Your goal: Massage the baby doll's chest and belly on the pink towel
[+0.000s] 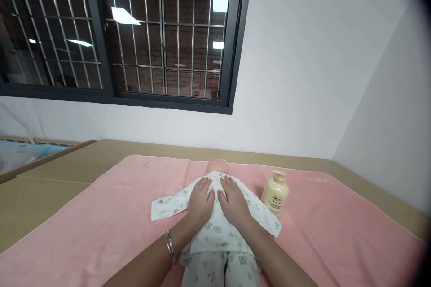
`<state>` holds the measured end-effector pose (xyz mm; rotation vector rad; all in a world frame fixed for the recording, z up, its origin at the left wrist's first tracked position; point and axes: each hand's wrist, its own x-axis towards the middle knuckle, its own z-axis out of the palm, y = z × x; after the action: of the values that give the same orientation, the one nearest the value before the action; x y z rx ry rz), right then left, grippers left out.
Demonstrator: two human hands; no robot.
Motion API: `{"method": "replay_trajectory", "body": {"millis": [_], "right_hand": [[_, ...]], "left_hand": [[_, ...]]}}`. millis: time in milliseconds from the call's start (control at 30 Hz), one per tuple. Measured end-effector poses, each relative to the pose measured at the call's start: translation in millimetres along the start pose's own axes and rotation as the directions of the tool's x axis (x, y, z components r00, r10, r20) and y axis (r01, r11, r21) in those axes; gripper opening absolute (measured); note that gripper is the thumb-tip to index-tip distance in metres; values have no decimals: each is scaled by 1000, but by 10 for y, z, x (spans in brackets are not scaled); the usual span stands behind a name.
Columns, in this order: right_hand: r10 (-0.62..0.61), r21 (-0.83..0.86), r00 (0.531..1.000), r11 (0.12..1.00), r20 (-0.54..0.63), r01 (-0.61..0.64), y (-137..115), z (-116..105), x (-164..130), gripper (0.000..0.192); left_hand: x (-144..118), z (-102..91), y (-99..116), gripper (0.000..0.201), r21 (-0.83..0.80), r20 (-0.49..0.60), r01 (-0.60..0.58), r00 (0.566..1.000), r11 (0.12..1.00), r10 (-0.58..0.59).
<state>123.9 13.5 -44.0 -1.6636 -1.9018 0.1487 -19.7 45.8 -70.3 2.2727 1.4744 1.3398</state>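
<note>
Wall (296,54), white and plain, fills the upper right ahead of me; set in it on the left is a dark-framed window (129,54), with metal bars (163,31) and brickwork showing through the glass. Below runs a tan surface (67,166), most of it under a smooth pink cloth (111,215) with a few soft creases. Past a ledge at the far left shows a bit of light-blue sheet (27,152).

The doll (220,219) lies on the middle of the cloth, straight in front of me, head away. Its white shirt (215,237) carries small green and grey prints, and the sleeves stretch out to both sides. The matching trousers (205,271) run off the bottom edge; the bald, rounded head (217,166) pokes out at the collar.

My left hand (202,202) and right hand (235,202) lie flat on the upper shirt, fingers extended and close together, thumbs held apart, pinching nothing. They and my forearms hide much of the shirt.

Just beyond the right sleeve stands a yellow pump bottle (278,193), its lower corner behind the cuff, its lettering too small to read. A silver bangle (170,246) circles my left wrist.
</note>
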Motion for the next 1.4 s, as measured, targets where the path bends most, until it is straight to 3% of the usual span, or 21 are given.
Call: {"method": "replay_trajectory", "body": {"millis": [333,567,767,933,1200,1400], "right_hand": [[-9,-24,1000,1000,2,9,-14,15,-25,55],[-25,-192,999,981,-25,19,-188,-48,-121,47],[-55,-281,997,959,-59,36,-276,-55,-195,40],[-38,-241,996,970,-86,17,-267,-64,-192,40],[27,-4,997,1000,-71,-28,0,-84,33,45],[-3,-6,998,1000,-62,3,33,-42,53,48]], "left_hand": [[-18,-28,25,38,67,-25,-62,998,996,64],[32,9,-40,44,55,36,-4,999,998,2],[65,14,-87,47,44,49,-42,998,998,39],[67,-52,-44,45,77,111,-111,989,991,102],[-28,-52,56,29,223,-59,-207,972,952,226],[-43,-74,116,32,251,-38,-137,988,958,151]]}}
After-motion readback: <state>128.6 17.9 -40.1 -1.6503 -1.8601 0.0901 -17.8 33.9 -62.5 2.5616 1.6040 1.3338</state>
